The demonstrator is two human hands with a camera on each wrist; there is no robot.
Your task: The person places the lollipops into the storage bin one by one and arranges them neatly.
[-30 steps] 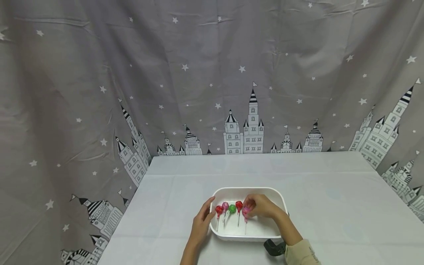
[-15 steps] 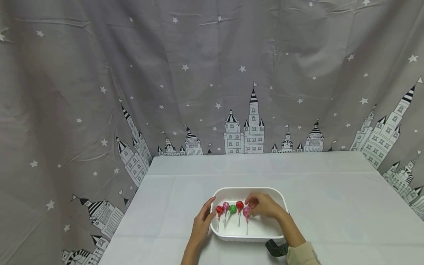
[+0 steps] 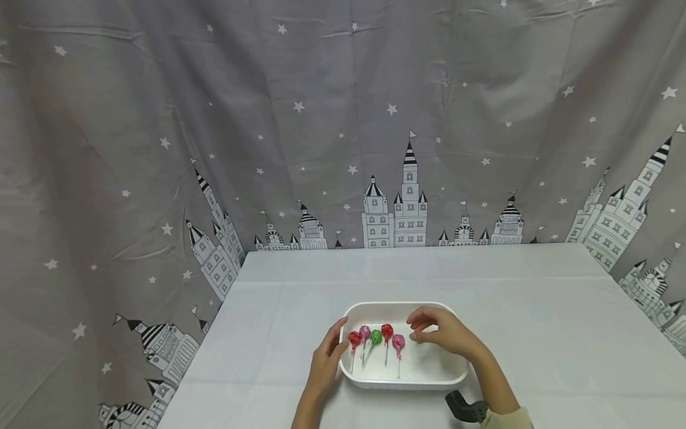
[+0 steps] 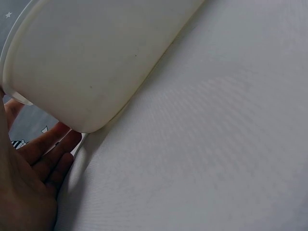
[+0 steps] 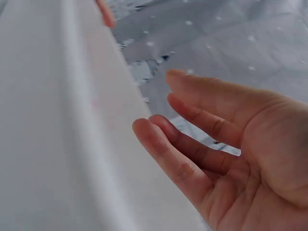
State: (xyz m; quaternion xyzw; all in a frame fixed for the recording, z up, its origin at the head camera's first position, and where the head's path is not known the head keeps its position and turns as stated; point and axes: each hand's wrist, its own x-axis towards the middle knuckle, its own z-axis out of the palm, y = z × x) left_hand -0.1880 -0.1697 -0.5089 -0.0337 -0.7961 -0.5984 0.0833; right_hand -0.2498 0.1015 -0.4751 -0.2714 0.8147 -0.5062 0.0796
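A white plastic tray [image 3: 407,384] holds several wrapped lollipops in a loose row: a red one [image 3: 355,338] at the left, then a pink one, a green one [image 3: 376,337], another red one [image 3: 387,330] and a pink lollipop [image 3: 398,341] at the right end. My left hand [image 3: 324,358] rests against the tray's left end, thumb at the rim; the left wrist view shows its fairly straight fingers touching the outer wall [image 4: 82,72]. Over the tray's right half hovers my right hand [image 3: 445,333], fingers loosely bent and holding nothing. It is apart from the rightmost lollipop.
White cloth covers the table [image 3: 289,333]. A grey curtain [image 3: 321,71] with printed stars and castles hangs behind it. A black device [image 3: 465,408] sits at my right wrist.
My right hand has let go of the rightmost pink lollipop and drawn back to the right, away from it. That lollipop stays in the tray. The left hand has not visibly moved.
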